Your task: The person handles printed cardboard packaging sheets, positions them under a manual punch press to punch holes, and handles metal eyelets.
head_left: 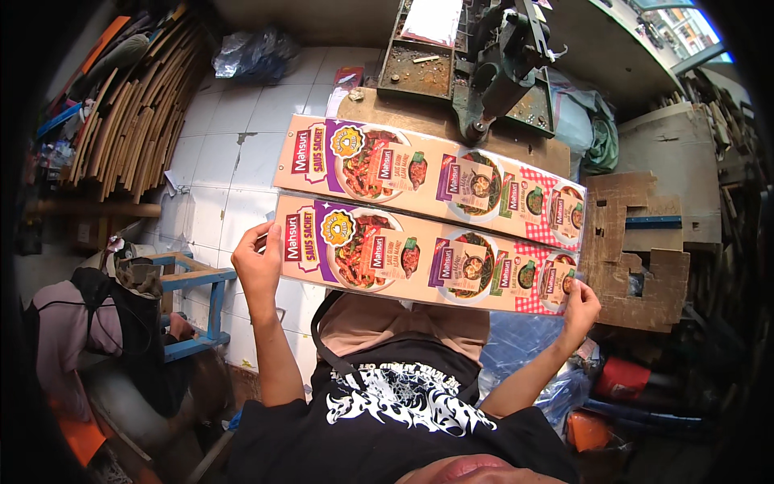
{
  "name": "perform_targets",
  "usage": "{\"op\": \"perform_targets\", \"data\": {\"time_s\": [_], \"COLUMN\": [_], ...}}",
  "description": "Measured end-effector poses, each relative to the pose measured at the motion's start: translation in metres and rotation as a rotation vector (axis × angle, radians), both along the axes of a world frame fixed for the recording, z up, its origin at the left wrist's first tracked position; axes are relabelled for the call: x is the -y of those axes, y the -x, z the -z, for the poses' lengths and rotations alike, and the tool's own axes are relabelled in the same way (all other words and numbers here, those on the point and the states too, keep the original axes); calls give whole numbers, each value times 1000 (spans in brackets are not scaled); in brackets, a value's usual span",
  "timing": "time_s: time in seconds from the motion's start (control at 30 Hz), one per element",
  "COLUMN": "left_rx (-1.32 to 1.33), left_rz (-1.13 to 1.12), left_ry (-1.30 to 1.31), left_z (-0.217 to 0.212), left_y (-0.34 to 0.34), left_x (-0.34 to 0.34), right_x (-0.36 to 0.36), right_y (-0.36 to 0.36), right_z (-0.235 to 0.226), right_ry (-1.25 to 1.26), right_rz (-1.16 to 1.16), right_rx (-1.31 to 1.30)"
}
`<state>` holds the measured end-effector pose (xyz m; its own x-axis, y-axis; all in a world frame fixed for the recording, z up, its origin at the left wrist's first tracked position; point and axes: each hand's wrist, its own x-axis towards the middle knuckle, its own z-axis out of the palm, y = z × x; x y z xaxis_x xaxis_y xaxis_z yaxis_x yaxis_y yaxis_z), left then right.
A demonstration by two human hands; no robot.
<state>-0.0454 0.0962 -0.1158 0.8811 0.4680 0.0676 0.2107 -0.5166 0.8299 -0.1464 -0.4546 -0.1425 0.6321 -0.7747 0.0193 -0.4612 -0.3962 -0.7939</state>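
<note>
White floor tiles lie below; left hand (258, 262) and right hand (579, 306) grip a long glossy printed card strip (427, 262).

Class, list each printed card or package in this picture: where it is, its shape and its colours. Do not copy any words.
Near printed card: held at both ends by left hand and right hand; long strip, pink, purple, red check, food pictures.
Far printed card: lies on the wooden bench; same shape and colours.
</note>
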Motion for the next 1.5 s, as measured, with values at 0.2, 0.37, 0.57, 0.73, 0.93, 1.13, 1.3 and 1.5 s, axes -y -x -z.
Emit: {"op": "perform_targets", "data": {"time_s": [0.2, 0.37, 0.57, 0.73, 0.93, 1.13, 1.3, 1.5], "left_rx": [50, 56, 65, 47, 61, 29, 2, 27], "left_rz": [53, 49, 38, 11, 42, 65, 62, 56], "left_ry": [200, 236, 294, 355, 426, 500, 412, 283], "left_z": [24, 27, 24, 28, 34, 28, 18, 13], "left_y": [-1, -3, -3, -1, 0, 0, 3, 1], "left_x": [-18, -15, -16, -20, -23, -21, -16, -6], "right_x": [7, 8, -4, -8, -13, -2, 2, 18], "right_y": [5, 5, -1, -1, -1, -6, -8, -6], "right_z": [4, 3, -16, -8, -13, -6, -11, -14], "right_ry": [-102, -71, -13, 86, 164, 235, 127, 27], "right_rz": [-41, -17, 59, 62, 52, 11, -29, -94], "right_rx": [72, 91, 63, 32, -14, 12, -19, 28]}}
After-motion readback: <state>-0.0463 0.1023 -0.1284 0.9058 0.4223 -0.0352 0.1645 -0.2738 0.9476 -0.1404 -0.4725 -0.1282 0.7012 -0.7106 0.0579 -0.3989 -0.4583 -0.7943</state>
